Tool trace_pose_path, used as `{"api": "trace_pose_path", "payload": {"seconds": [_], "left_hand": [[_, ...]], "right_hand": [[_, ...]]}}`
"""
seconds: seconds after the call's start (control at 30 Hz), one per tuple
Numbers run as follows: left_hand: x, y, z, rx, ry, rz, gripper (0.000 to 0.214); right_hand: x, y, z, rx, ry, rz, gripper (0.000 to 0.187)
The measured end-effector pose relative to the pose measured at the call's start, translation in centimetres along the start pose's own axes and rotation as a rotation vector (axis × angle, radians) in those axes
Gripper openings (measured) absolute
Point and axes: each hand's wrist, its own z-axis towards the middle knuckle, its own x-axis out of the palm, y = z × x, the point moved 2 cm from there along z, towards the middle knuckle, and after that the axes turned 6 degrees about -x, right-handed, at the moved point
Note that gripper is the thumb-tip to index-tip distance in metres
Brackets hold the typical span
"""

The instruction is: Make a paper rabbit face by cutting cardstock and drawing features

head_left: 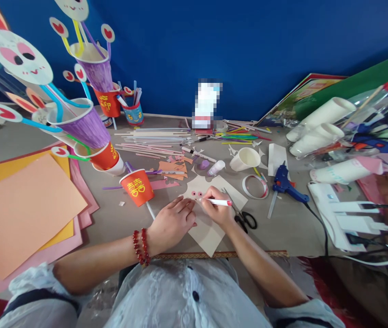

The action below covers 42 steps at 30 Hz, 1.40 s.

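Note:
My right hand [217, 211] is closed round a white pen with a red cap [218, 202], its tip on a cream sheet of paper [207, 234] where small pink circles [196, 194] are drawn. My left hand [172, 222] lies on the same sheet with fingers stretched flat, pressing it down. A red bead bracelet [141, 246] is on my left wrist.
Black scissors [245, 218], a blue glue gun [284, 184], a tape roll [255, 187] and a white cup [245, 159] lie to the right. An orange paper cup [136, 187], straws [153, 136] and stacked coloured sheets [23, 209] sit left. Bunny cup crafts [78, 118] stand behind.

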Motion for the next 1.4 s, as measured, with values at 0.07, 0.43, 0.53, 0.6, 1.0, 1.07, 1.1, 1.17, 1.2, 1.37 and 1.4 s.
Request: {"api": "trace_pose_path", "payload": {"seconds": [0.07,0.43,0.53,0.6,1.0,1.07,1.1,1.17,1.2,1.37,1.4], "left_hand": [[0.01,-0.01,0.00,0.000,0.000,0.003,0.023],[-0.04,-0.05,0.02,0.003,-0.004,0.032,0.024],[-0.07,-0.06,0.01,0.002,-0.004,0.034,0.023],[-0.06,-0.07,0.01,0.003,-0.004,0.045,0.023],[0.05,-0.04,0.03,0.014,-0.013,0.062,0.027],[0.04,-0.06,0.03,0.017,-0.021,0.062,0.027],[0.03,-0.07,0.03,0.017,-0.024,0.061,0.027],[0.00,-0.07,0.03,0.014,-0.027,0.060,0.026],[0.00,-0.07,0.03,0.013,-0.027,0.059,0.026],[0.14,-0.03,0.00,0.011,-0.027,0.057,0.025],[0.16,-0.02,0.00,0.009,-0.027,0.057,0.025]], "right_hand": [[-0.02,-0.01,-0.02,-0.002,-0.011,-0.002,0.018],[-0.02,-0.11,-0.07,-0.015,-0.027,-0.005,0.018],[0.03,-0.15,-0.10,0.004,-0.003,0.000,0.018],[0.04,-0.17,-0.11,0.006,-0.001,-0.001,0.018],[-0.07,-0.27,-0.24,-0.032,-0.043,-0.018,0.019],[-0.12,-0.20,-0.24,-0.039,-0.055,-0.022,0.020],[-0.12,-0.19,-0.23,-0.038,-0.053,-0.023,0.020],[-0.07,-0.18,-0.22,-0.031,-0.034,-0.023,0.019],[-0.04,-0.19,-0.22,-0.027,-0.025,-0.021,0.019],[-0.05,-0.24,-0.26,-0.025,-0.041,-0.010,0.019],[-0.08,-0.24,-0.24,-0.028,-0.052,-0.010,0.019]]}}
